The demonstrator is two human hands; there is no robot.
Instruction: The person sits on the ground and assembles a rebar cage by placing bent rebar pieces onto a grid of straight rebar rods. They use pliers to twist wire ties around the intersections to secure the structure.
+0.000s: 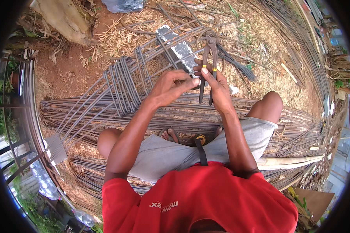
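Observation:
My right hand [218, 86] grips a pair of end-cutting pincers [210, 52] by the handles, which are dark with yellow bands. The jaws point away from me. Close by on its left, my left hand [171, 88] is closed, its fingers curled and its thumb reaching toward the pincers. Whatever lies between those fingers is too small to make out. Beyond and left of my left hand is a cage of steel bars [90, 100] with several square stirrups [122, 83] bunched around it. A bundle of dark tie wire [237, 62] lies on the ground right of the pincers.
A grey-and-white block [177, 47] props up the cage's bars. Long bundles of rebar [175, 121] run crosswise beneath my legs. More rods [287, 29] curve along the far right. A clear plastic bag [123, 5] and a trunk-like piece [64, 21] are at the far left.

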